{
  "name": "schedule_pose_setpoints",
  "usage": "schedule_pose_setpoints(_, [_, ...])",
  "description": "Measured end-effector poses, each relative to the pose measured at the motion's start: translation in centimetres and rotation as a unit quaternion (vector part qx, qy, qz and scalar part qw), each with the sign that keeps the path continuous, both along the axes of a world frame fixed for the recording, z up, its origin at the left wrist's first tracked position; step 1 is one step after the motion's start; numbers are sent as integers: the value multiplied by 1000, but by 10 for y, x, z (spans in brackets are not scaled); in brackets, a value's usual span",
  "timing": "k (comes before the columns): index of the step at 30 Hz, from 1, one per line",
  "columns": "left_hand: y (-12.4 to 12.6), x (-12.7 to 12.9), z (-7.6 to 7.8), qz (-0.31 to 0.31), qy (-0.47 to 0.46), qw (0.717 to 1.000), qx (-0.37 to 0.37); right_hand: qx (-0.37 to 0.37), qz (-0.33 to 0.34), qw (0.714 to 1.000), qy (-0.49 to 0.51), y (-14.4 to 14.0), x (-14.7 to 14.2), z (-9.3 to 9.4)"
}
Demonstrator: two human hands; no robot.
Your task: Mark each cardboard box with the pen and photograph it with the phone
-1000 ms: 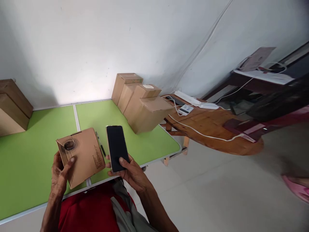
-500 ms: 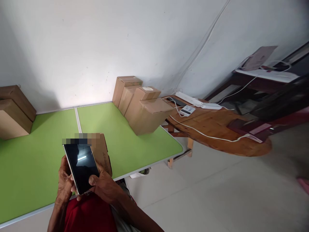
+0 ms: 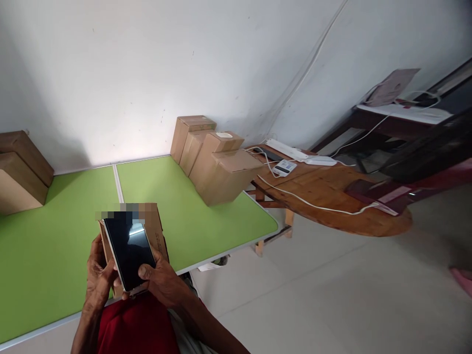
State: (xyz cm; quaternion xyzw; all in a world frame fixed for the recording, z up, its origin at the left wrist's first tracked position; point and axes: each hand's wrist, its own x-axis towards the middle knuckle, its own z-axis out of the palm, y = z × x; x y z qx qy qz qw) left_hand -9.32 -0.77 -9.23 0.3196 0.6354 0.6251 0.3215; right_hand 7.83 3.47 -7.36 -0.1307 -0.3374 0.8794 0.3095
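Note:
A black smartphone [image 3: 130, 253] with a dark screen lies flat against a small brown cardboard box [image 3: 158, 231] over the near edge of the green table [image 3: 55, 231]. My right hand [image 3: 162, 280] grips the phone from the right, thumb on its lower screen. My left hand [image 3: 98, 278] holds the box from the left, behind the phone. Most of the box is hidden by the phone.
Several cardboard boxes [image 3: 217, 164] are stacked at the table's far right corner, and more boxes [image 3: 20, 169] stand at the far left. A low wooden table [image 3: 332, 201] to the right carries a power strip [image 3: 291, 150], white cables and a small device. Pale floor lies to the right.
My right hand brought the phone from beside the box to in front of it, covering the box. Both hands drew closer to my body. Since half a second ago, hardly any shift.

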Motion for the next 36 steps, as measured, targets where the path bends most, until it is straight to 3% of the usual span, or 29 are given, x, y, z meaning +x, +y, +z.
schedule_pose_setpoints(5, [-3,-9,1,37,-21,998,-47,18,-73,997,-8,10,16,-2])
schedule_pose_setpoints(9, [-4,-23,1,96,-17,993,-74,33,-174,982,-69,37,33,-12])
schedule_pose_setpoints(15, [-5,-36,-2,130,-40,989,-67,70,-309,906,-281,99,58,-44])
schedule_pose_setpoints(19, [-5,-38,-5,127,-55,988,-61,84,-317,879,-345,123,68,-62])
schedule_pose_setpoints(24, [-4,-35,-4,119,-44,990,-62,122,-304,842,-429,129,71,-73])
schedule_pose_setpoints(31, [-5,-32,-2,116,-51,990,-61,226,-292,710,-599,129,79,-71])
schedule_pose_setpoints(36, [-6,-32,-4,95,-46,993,-60,266,-263,642,-669,121,77,-69])
